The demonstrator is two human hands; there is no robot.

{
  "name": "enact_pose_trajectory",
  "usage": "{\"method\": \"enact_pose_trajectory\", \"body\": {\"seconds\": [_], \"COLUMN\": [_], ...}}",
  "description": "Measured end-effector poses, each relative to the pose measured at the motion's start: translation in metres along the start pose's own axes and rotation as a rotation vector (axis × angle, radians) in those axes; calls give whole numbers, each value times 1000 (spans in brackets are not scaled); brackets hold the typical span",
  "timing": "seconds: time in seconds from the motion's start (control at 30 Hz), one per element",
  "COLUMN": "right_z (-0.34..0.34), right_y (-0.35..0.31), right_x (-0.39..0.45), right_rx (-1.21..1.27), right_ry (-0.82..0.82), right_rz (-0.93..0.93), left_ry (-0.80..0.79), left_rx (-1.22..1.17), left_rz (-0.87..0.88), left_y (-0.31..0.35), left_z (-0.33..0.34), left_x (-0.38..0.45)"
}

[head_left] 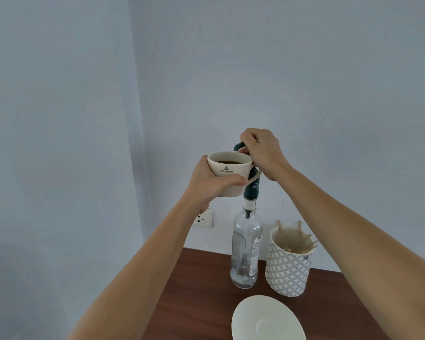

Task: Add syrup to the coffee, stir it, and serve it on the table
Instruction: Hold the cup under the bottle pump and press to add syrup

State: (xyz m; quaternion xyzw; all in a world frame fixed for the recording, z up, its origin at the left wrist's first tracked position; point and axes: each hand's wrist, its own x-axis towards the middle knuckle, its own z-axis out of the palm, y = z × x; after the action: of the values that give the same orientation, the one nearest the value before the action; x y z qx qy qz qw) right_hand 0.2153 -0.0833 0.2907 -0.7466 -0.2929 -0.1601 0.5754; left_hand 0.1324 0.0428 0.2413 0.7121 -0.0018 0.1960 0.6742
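My left hand (211, 184) grips a cream coffee cup (228, 171) with dark coffee inside, held up in the air beside the top of a clear glass syrup bottle (246, 251). The bottle stands on the brown wooden table (196, 290) and carries a dark green pump (252, 190). My right hand (261, 152) is closed over the pump head, whose spout (238, 146) sticks out over the cup's rim. Little liquid is visible at the bottle's bottom.
A patterned white-and-grey holder (288, 271) with several wooden stir sticks stands right of the bottle. A white saucer (268, 320) lies at the table's near edge. A wall socket (203, 219) sits on the pale blue wall behind.
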Motion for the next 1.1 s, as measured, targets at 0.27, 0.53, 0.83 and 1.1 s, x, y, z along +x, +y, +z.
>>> {"method": "enact_pose_trajectory", "body": {"seconds": [0.27,0.53,0.83,1.1], "right_z": [0,0,-2,-4], "right_y": [2,1,0,0], "right_x": [-2,-3,3,-2], "right_rx": [-2,-11,6,-9], "right_ry": [4,-1,10,-3], "right_rz": [-1,18,39,27], "left_ry": [5,-2,-2,-5], "left_rx": [-7,-3,-1,3], "left_rz": [-6,-9,-16,-20], "left_y": [-2,-2,2,3], "left_z": [0,0,1,4], "left_x": [-2,-3,2,1]}}
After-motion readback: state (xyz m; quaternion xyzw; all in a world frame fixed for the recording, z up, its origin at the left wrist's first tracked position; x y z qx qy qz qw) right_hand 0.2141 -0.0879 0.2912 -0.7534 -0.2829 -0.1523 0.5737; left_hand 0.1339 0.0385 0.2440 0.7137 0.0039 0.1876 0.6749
